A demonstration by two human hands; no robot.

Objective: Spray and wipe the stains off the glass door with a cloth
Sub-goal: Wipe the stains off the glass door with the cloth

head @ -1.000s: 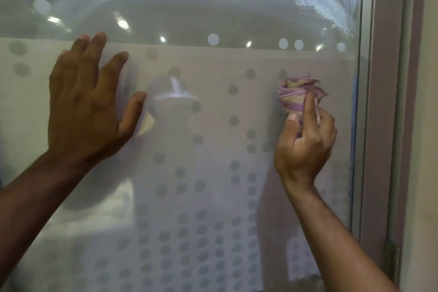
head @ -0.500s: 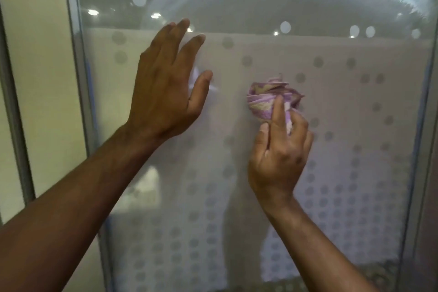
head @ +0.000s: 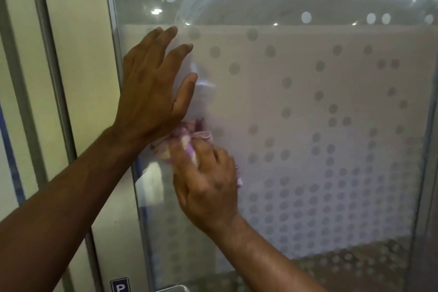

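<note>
The glass door (head: 308, 106) fills most of the view, with a frosted dotted band and curved wet wipe streaks near the top. My left hand (head: 154, 85) lies flat and open against the glass near its left edge. Just below it, my right hand (head: 206, 187) presses a crumpled pink and purple cloth (head: 184, 142) onto the glass. Much of the cloth is hidden under my right hand and behind my left wrist. No spray bottle is in view.
The door's metal frame (head: 113, 31) runs down the left, beside a cream wall panel (head: 80, 54) and grey vertical strips. A small blue sign with a letter P (head: 119, 285) sits at the bottom, next to a metal handle part (head: 173, 288).
My right hand has carried the cloth leftward and down across the glass, ending under my left hand. The view has swung left, bringing the left frame and wall in.
</note>
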